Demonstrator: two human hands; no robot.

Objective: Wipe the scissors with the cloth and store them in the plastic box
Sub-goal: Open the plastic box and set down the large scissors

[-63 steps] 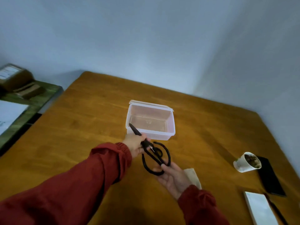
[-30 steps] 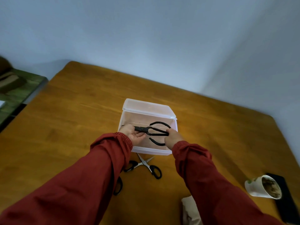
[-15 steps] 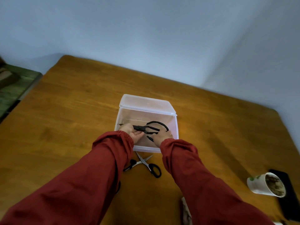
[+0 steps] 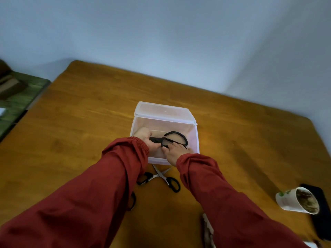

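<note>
Head view: both hands (image 4: 149, 142) (image 4: 176, 152) hold scissors (image 4: 177, 135) inside box (image 4: 196, 140).

One wooden tabletop (image 4: 80, 131) carries everything.

One translucent plastic box (image 4: 194, 140), hinged lid open, sits mid-tabletop.

Two hands: a left hand (image 4: 146, 140) and a right hand (image 4: 174, 153). Two dark red sleeves: a left sleeve (image 4: 89, 194) and a right sleeve (image 4: 223, 203).

Scissors, two pairs for certain: one pair of all-black scissors with wide loop handles (image 4: 176, 134) inside the box, and one pair of silver-bladed scissors with black handles (image 4: 161, 175) just beside the box's near wall. One further black loop (image 4: 133, 201) shows from under the left sleeve; whether it belongs to a third pair cannot be told.

Toward the tabletop's right edge: one white paper cup (image 4: 290, 201) and one flat black slab (image 4: 320, 221).

At the near edge: one pale cloth (image 4: 207, 230).
</note>
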